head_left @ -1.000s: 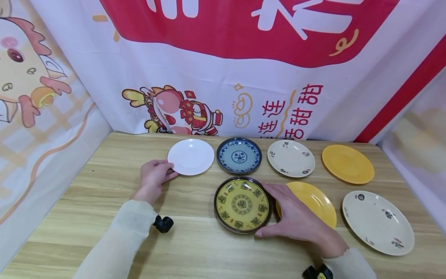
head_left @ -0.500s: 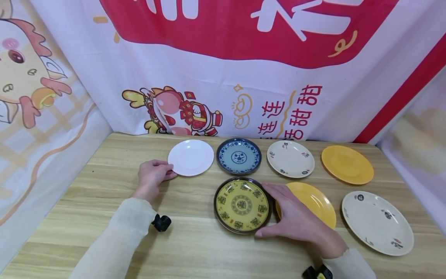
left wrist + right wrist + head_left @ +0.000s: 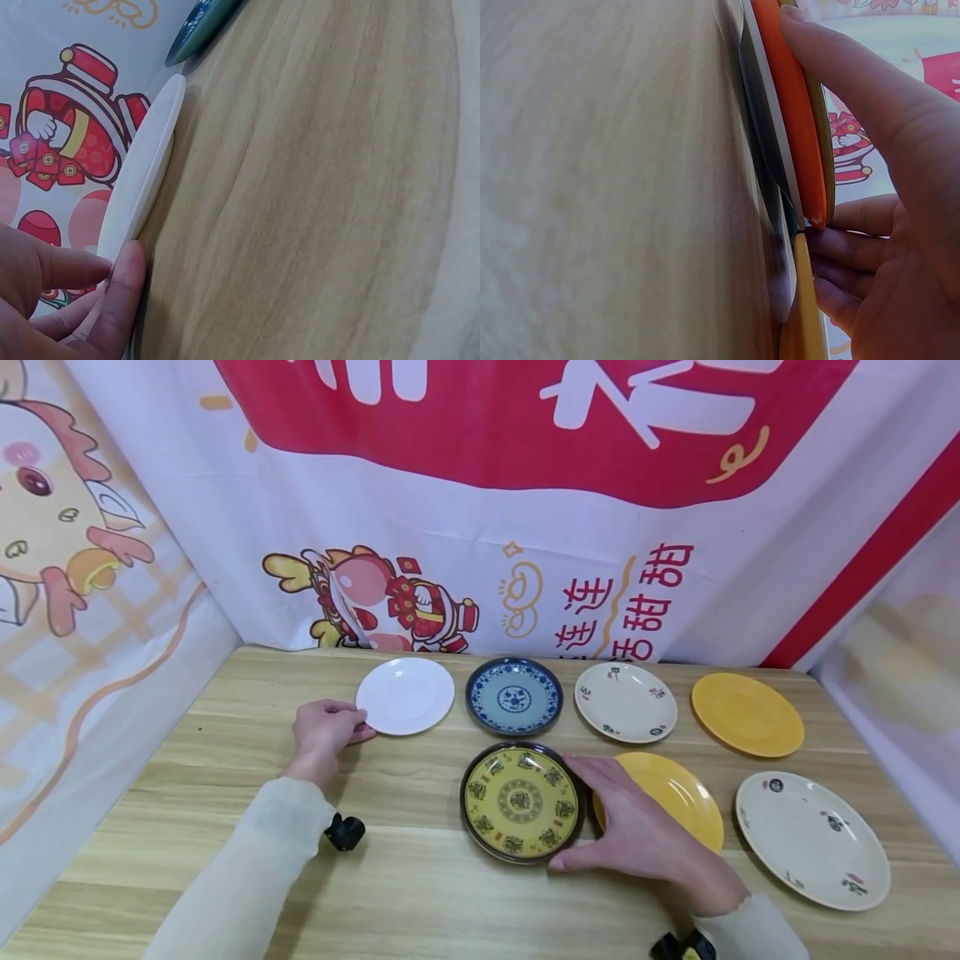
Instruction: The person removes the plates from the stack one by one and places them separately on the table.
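Observation:
My left hand (image 3: 324,733) pinches the left rim of a plain white plate (image 3: 406,695) at the back left of the table. In the left wrist view the thumb and a finger (image 3: 124,296) meet on that rim, and the plate is seen edge-on. A stack of plates (image 3: 520,802) lies in the middle, topped by a yellow patterned plate with a dark rim. My right hand (image 3: 637,827) holds the stack's right side, thumb at the near edge and fingers at the far edge. Below the top plate, the right wrist view shows an orange plate (image 3: 791,112) and a pale rim.
Along the back of the wooden table (image 3: 420,893) lie a blue-patterned plate (image 3: 514,696), a cream plate (image 3: 626,702) and a yellow plate (image 3: 747,714). Another yellow plate (image 3: 675,797) is partly behind my right hand. A larger cream plate (image 3: 813,839) lies far right. Printed cloth (image 3: 480,518) hangs behind.
The white plate has shifted slightly left, and my left hand has moved with it. My right hand stays on the stack, and the other plates have not moved.

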`<state>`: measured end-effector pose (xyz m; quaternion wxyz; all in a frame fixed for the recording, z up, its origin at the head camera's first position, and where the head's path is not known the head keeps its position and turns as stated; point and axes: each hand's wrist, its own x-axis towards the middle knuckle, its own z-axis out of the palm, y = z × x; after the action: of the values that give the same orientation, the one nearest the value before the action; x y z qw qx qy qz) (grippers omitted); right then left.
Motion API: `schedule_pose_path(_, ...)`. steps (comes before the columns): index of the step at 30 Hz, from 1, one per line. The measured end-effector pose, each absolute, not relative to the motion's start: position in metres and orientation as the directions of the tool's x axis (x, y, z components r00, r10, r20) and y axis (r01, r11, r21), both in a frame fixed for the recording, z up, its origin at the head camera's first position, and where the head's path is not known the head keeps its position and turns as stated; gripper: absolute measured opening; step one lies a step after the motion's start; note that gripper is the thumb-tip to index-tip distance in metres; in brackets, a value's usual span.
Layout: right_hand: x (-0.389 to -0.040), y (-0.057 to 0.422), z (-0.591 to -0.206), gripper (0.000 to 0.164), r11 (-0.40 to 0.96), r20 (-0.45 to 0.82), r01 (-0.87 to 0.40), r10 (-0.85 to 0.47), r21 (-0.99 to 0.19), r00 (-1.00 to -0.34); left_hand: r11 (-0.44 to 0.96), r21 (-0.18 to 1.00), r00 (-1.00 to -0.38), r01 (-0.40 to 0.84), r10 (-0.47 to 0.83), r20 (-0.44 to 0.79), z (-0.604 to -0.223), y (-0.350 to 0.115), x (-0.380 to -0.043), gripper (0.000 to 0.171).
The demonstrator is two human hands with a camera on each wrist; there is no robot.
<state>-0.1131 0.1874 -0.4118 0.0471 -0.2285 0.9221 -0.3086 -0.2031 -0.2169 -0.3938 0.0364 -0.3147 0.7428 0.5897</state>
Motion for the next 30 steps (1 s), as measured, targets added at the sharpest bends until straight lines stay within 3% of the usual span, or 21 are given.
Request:
schedule_pose_path(14, -0.113, 0.187, -0.412, 0.127, 0.705, 0.057, -0.394, -0.45, -0.59, -0.891, 0.079, 0.869, -0.824, -0.489, -0.369, -0.43, -0.389, -0.23, -0.198, 0.042)
schedule_pose_path(21, -0.113, 0.187, -0.412, 0.127, 0.705, 0.064, -0.397, -0.449, -0.588, -0.891, 0.145, 0.909, -0.866, -0.39, -0.393, -0.309, -0.369, -0.228, -0.199, 0.038)
schedule_pose_path(30, -0.113, 0.188, -0.413, 0.127, 0.702, 0.049, -0.384, -0.446, -0.6, -0.894, 0.217, 0.931, -0.943, -0.294, -0.225, -0.246, -0.343, -0.205, -0.189, 0.044)
